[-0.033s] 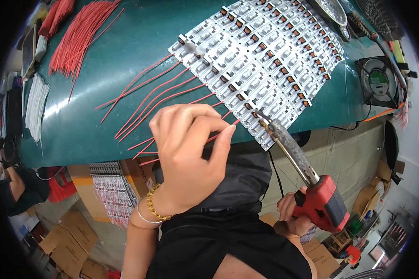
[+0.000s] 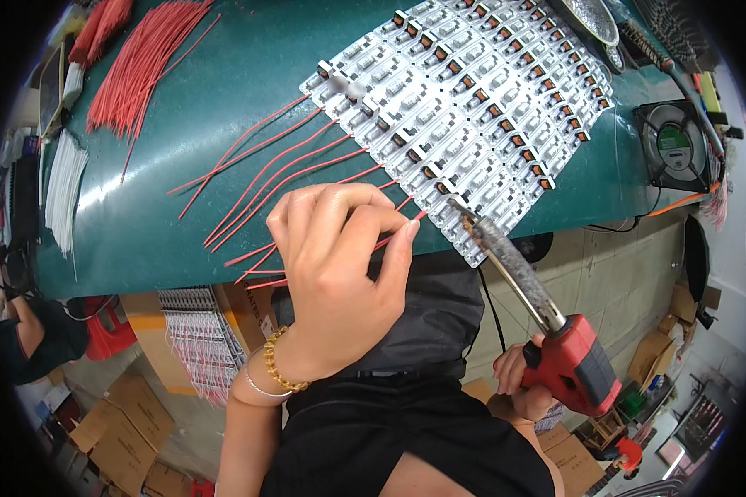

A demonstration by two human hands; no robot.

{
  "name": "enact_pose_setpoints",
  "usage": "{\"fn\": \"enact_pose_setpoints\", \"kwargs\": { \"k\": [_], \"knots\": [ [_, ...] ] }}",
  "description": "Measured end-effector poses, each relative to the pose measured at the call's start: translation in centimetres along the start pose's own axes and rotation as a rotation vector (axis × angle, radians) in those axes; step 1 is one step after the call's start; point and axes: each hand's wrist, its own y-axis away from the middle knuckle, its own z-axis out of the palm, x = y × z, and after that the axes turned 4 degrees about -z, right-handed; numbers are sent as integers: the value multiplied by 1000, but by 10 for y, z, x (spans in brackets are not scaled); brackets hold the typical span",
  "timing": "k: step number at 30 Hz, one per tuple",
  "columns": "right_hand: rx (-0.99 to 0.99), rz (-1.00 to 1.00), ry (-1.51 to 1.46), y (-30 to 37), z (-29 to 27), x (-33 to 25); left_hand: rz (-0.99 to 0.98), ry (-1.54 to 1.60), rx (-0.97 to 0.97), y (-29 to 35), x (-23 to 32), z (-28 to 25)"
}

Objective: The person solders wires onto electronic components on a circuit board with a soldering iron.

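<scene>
My left hand point(image 2: 340, 265) pinches a red wire point(image 2: 419, 217) between thumb and forefinger, its end at the near left edge of a white circuit board panel point(image 2: 439, 108). In my right hand point(image 2: 524, 385) is a red and black soldering gun point(image 2: 576, 364). Its metal tip reaches over the panel's near corner, close to the pinched wire; whether it touches the board I cannot tell. Several other red wires point(image 2: 282, 174) stretch from the panel's left edge across the green table point(image 2: 182, 215), some passing under my left hand.
Far left lie a bundle of loose red wires point(image 2: 145, 70) and a bundle of white wires point(image 2: 64, 190). A small black fan point(image 2: 673, 145) stands at the right edge. Below the table's edge, wired panels point(image 2: 201, 340) rest on a cardboard box. Another person's arm point(image 2: 29, 327) shows at far left.
The soldering gun has shifted very slightly to the left. My left hand stays almost in place, still pinching the red wire.
</scene>
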Motion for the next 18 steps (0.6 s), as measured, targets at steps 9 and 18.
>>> {"fn": "enact_pose_setpoints", "kwargs": {
  "k": [9,18],
  "knots": [
    [-12,29,292,20,-20,18,-1,-92,-55,-2,-2,3],
    [-54,-50,951,34,-40,22,-6,-112,-81,-7,-1,-2]
  ]
}}
